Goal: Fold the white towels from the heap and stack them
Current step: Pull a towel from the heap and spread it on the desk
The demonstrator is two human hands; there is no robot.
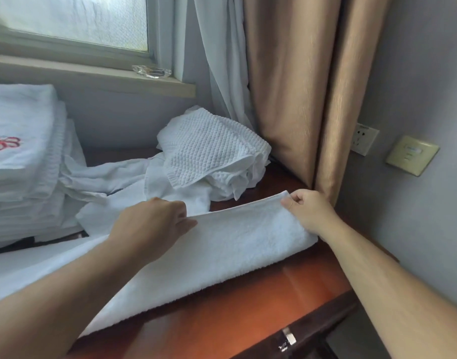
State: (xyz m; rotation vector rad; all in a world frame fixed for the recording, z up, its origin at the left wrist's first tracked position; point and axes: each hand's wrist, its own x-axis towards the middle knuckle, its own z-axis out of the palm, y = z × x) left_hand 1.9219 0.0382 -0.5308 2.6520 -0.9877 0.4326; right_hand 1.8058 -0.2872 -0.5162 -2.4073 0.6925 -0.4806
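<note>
A white terry towel (pixel 222 252) lies spread across the reddish wooden desk (pixel 248 317). My left hand (pixel 154 224) pinches its far edge near the middle. My right hand (pixel 307 208) pinches the same edge at the far right corner, lifted a little off the desk. Behind the towel sits a heap of crumpled white towels (pixel 209 154), the top one with a waffle weave. At the left stands a tall stack of folded white towels (pixel 22 161); its top one bears a red embroidered flower.
Tan and white curtains (pixel 294 99) hang right behind the heap. A glass ashtray (pixel 152 71) rests on the window sill. A wall socket (pixel 364 138) and a switch plate (pixel 412 155) are on the grey wall at right. The desk's front edge has a metal drawer pull (pixel 289 338).
</note>
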